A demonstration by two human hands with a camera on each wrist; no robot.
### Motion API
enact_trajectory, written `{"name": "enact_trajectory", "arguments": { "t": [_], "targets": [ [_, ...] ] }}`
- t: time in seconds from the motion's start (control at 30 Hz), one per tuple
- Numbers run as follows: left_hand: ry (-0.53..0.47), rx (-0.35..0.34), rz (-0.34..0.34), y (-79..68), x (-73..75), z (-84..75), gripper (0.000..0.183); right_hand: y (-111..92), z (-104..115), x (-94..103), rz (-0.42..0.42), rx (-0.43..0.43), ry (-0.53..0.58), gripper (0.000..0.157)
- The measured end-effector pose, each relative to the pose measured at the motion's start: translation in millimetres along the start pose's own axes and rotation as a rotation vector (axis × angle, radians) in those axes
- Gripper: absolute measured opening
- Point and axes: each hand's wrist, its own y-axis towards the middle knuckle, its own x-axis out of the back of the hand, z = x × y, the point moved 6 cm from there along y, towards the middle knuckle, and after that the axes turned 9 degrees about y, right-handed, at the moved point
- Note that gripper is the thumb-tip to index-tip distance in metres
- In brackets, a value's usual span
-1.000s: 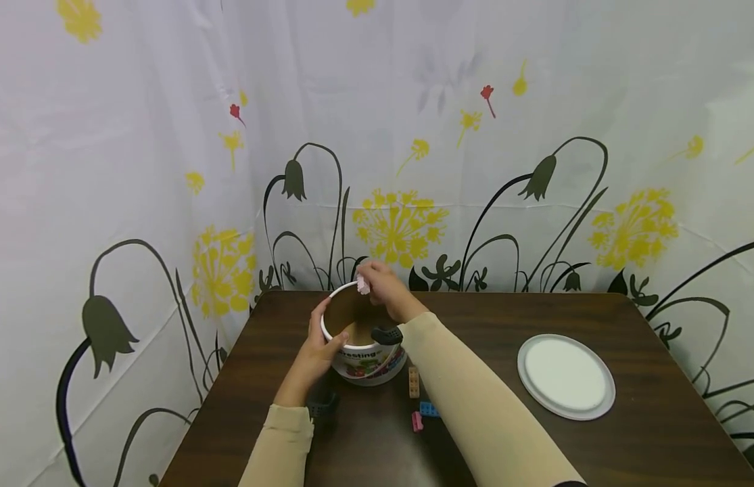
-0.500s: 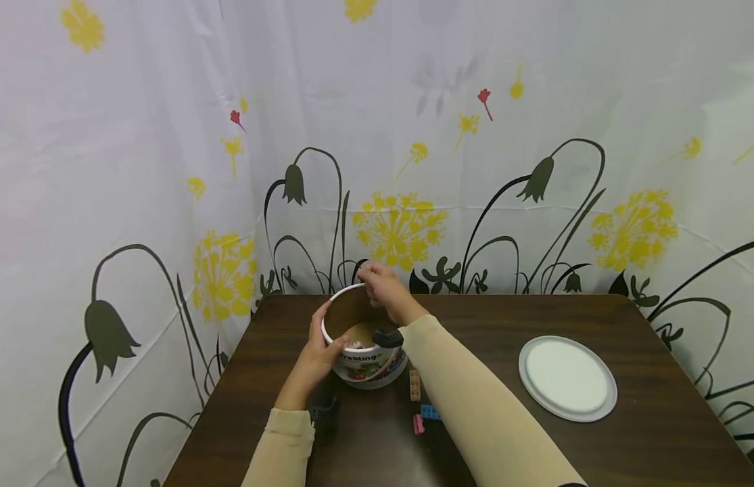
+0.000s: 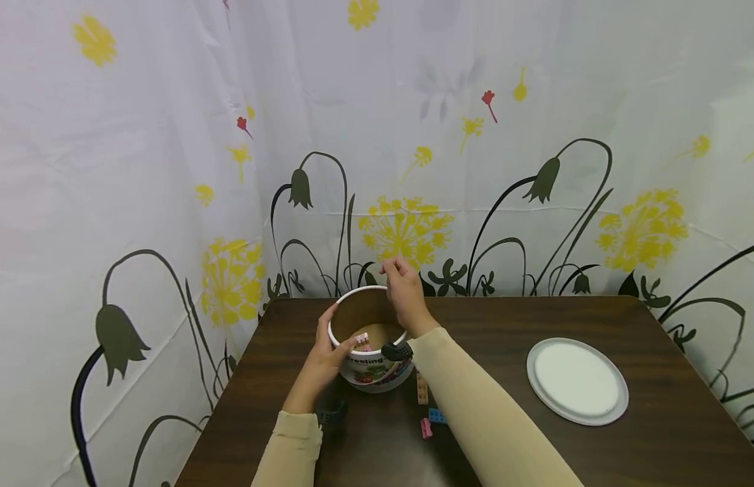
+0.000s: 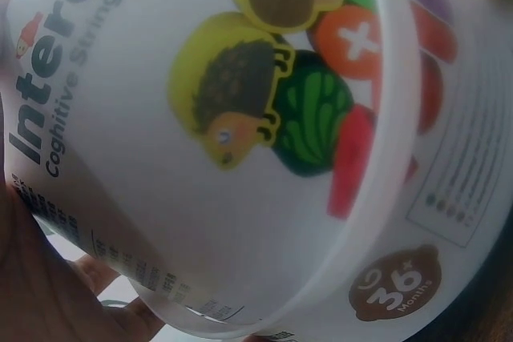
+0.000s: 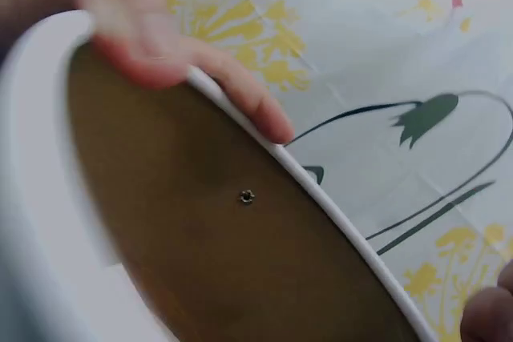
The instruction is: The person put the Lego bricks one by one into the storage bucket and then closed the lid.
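Observation:
A white plastic bucket [image 3: 377,374] with printed fruit and animal pictures stands tilted toward me at the table's far side. My left hand [image 3: 320,362] grips its left side, thumb at the rim and fingers around the outside. Pink toy building bricks [image 3: 362,341] lie inside, near the front wall. My right hand [image 3: 407,295] is over the right back rim with nothing visible in its fingers. In the right wrist view, its thumb and a finger [image 5: 248,106] are spread apart beside the bucket's rim [image 5: 353,234].
In front of the bucket lie an orange toy brick [image 3: 422,390], a blue brick [image 3: 437,416] and a pink brick [image 3: 426,428], partly beside my right sleeve [image 3: 480,406]. A round white lid [image 3: 577,380] lies on the dark wooden table [image 3: 492,318] at right. A flowered curtain hangs behind.
A second ago my right hand held a pale pink brick above the bucket; it let the brick drop inside. That hand has since shifted right. My left hand keeps its grip on the bucket.

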Motion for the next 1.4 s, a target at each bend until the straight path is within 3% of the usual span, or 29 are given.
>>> {"name": "enact_trajectory", "arguments": {
  "t": [0.13, 0.23, 0.4, 0.43, 0.53, 0.67, 0.83, 1.1, 1.3, 1.4],
  "targets": [
    [0.012, -0.005, -0.012, 1.6, 0.6, 0.9, 0.089, -7.4, 7.8, 9.4, -0.045, 0.130, -0.174, 0.031],
    [0.017, -0.004, -0.001, 2.0, -0.1, 1.2, 0.089, -19.3, 8.7, 15.5, -0.028, 0.203, -0.318, 0.029],
    [0.024, 0.008, -0.006, 0.4, 0.2, 2.2, 0.089, -48.7, 4.8, 7.7, 0.240, 0.338, -0.752, 0.013],
    [0.023, 0.010, -0.008, 0.4, 0.6, 2.2, 0.089, -53.9, 3.7, 6.4, 0.284, 0.352, -0.828, 0.014],
    [0.019, 0.020, 0.001, 0.4, 0.2, 1.8, 0.089, -62.9, -1.4, 10.5, 0.340, 0.272, -0.952, 0.038],
    [0.010, 0.017, 0.010, 1.2, 0.0, -0.3, 0.090, -69.1, -7.2, 26.7, 0.352, 0.052, -0.891, 0.063],
    [0.021, 0.018, -0.005, 0.5, 0.1, 1.8, 0.090, -82.0, -8.9, 47.6, 0.403, -0.101, -0.807, 0.073],
    [0.035, 0.020, 0.010, -3.2, -4.1, 3.0, 0.093, -119.0, 18.0, 83.6, 0.462, -0.078, -0.940, 0.061],
    [0.042, 0.041, 0.012, -1.9, -1.5, 4.5, 0.090, -137.1, 42.2, 114.8, 0.457, -0.086, -1.003, 0.026],
    [0.050, 0.040, 0.018, 2.4, 3.9, 3.0, 0.090, -137.2, 45.4, 137.5, 0.453, -0.127, -0.997, 0.022]
  ]
}}
